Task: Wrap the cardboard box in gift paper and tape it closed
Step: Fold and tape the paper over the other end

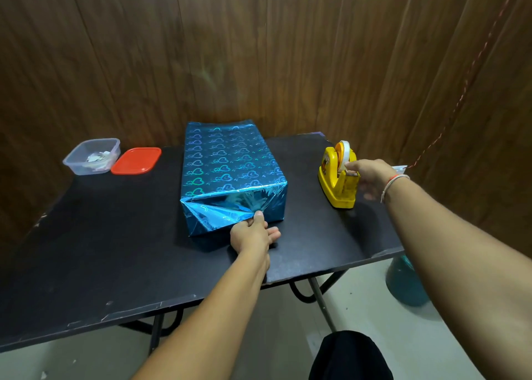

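The box, wrapped in shiny blue gift paper with a heart pattern, lies in the middle of the black table. Its near end shows folded paper flaps. My left hand presses a flap against that near end with the thumb, the other fingers lying relaxed on the table. At the right stands a yellow tape dispenser with a roll of tape. My right hand reaches to the dispenser and pinches the tape end at its cutter.
A clear plastic tub with paper scraps and its red lid sit at the back left. A wood-panel wall stands right behind the table. A roll of blue paper stands on the floor beyond the table's right edge.
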